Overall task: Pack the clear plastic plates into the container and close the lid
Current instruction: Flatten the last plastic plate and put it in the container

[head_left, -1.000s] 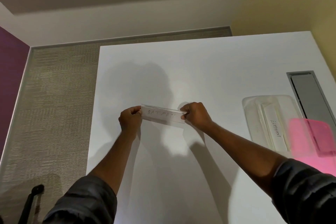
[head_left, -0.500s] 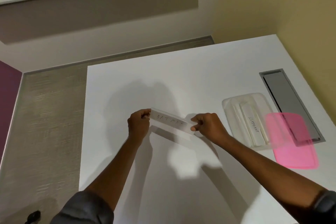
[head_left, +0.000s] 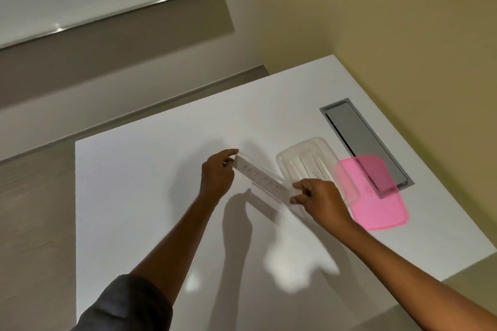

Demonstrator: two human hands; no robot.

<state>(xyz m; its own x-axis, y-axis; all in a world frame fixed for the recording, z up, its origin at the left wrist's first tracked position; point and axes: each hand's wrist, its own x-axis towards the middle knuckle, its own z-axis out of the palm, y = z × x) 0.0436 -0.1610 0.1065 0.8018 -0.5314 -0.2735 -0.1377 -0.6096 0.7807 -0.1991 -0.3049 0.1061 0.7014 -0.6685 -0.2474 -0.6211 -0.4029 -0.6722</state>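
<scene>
A long clear plastic plate [head_left: 262,179] with handwritten letters on it is held above the white table [head_left: 139,196]. My left hand [head_left: 217,175] pinches its far left end and my right hand [head_left: 318,197] pinches its near right end. Just right of the plate sits the clear container [head_left: 301,154], open, with other clear plates lying inside, one labelled. The translucent pink lid [head_left: 376,196] lies flat against the container's right side, overlapping its near edge. My right hand hides the container's near corner.
A grey recessed metal hatch [head_left: 363,140] is set into the table beyond the lid, near the yellow wall [head_left: 403,21]. The table's left edge drops to carpeted floor [head_left: 35,209]. Bare white table surface spreads in front of my hands.
The plate, held at both ends, has moved right toward the container and now tilts diagonally. The camera view has swung right, bringing container and lid nearer the middle.
</scene>
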